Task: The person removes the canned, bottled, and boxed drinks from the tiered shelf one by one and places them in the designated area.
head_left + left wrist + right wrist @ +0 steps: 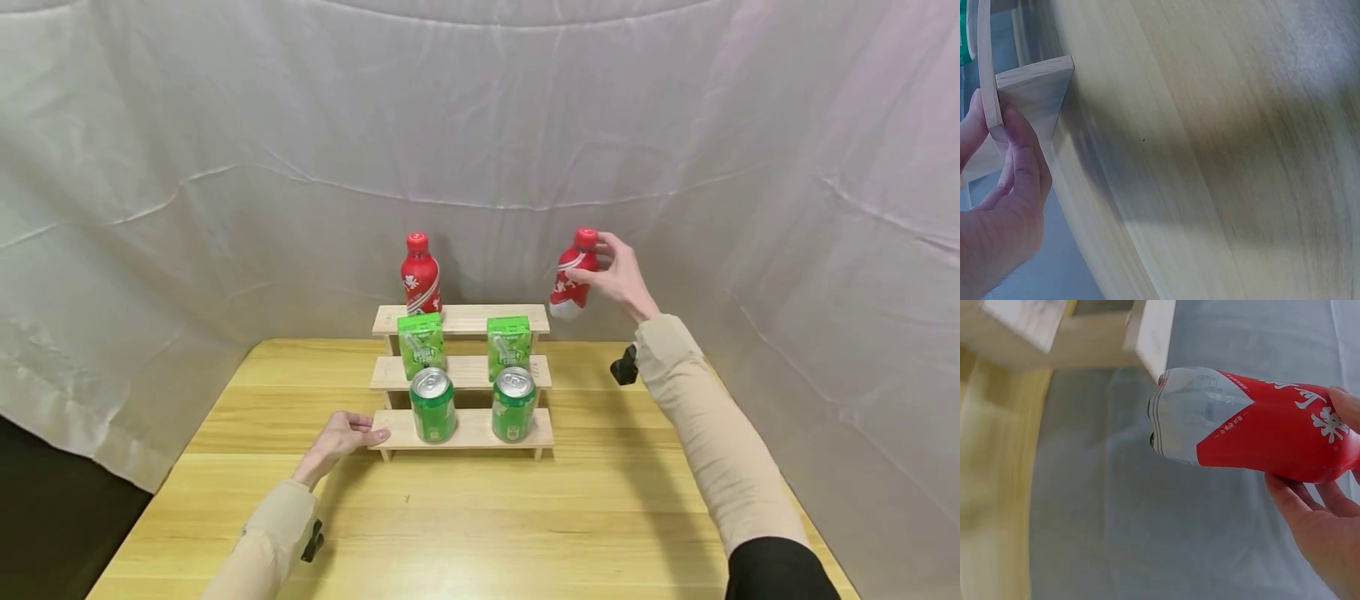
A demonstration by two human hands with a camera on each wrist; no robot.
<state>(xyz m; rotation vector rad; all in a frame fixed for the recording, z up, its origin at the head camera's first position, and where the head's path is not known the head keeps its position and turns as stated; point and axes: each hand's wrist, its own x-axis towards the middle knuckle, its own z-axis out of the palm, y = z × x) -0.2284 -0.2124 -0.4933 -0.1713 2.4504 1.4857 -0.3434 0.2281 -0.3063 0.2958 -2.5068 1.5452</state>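
My right hand (622, 275) grips a red bottle (573, 279) by its upper body, in the air right of the top step of a three-step wooden rack (480, 318). The bottle tilts, its clear base (1179, 415) toward the rack's end in the right wrist view. My left hand (343, 437) pinches the left end of the lowest step (472, 429), thumb on top and fingers beneath, as the left wrist view also shows. Another red bottle (422, 275) stands on the top step at the left.
Two green drink cartons (422, 346) stand on the middle step, left and right. On the lowest step are two green cans (433, 412), in front of the cartons. The rack stands on a wooden table (480, 525), with a pale curtain (480, 125) behind and at the sides.
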